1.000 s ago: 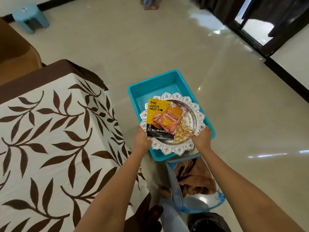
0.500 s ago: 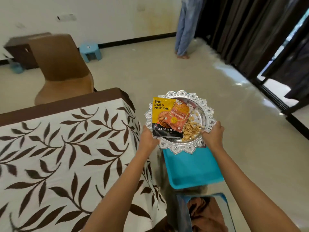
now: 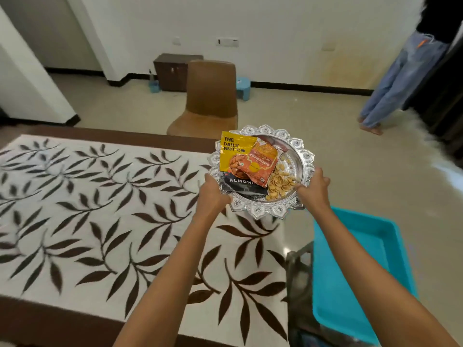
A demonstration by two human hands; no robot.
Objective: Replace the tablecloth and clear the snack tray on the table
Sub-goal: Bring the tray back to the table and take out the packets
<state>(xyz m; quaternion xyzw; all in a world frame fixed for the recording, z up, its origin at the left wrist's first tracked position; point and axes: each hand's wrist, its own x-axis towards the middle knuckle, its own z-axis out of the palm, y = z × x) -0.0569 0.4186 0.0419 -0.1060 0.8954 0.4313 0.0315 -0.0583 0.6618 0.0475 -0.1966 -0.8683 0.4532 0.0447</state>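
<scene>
I hold a round silver snack tray [image 3: 304, 156] with a scalloped rim in the air above the table's right end. My left hand [image 3: 213, 190] grips its near left rim and my right hand [image 3: 314, 187] grips its near right rim. In the tray lie a yellow almond packet [image 3: 234, 155], an orange snack packet [image 3: 261, 162] and a heap of loose nuts [image 3: 279, 184]. Below, a white tablecloth [image 3: 100, 209] with brown leaves and a brown border covers the table.
A blue plastic tub [image 3: 360, 271] sits on the floor right of the table. A brown chair [image 3: 210, 96] stands beyond the table's far edge, with a dark cabinet [image 3: 172, 68] and a blue stool [image 3: 242, 87] behind it. A person in jeans [image 3: 393, 81] stands at the far right.
Both hands lifted the snack tray out of the blue tub and carried it left, up over the table's right end. My view swung up and left toward the table.
</scene>
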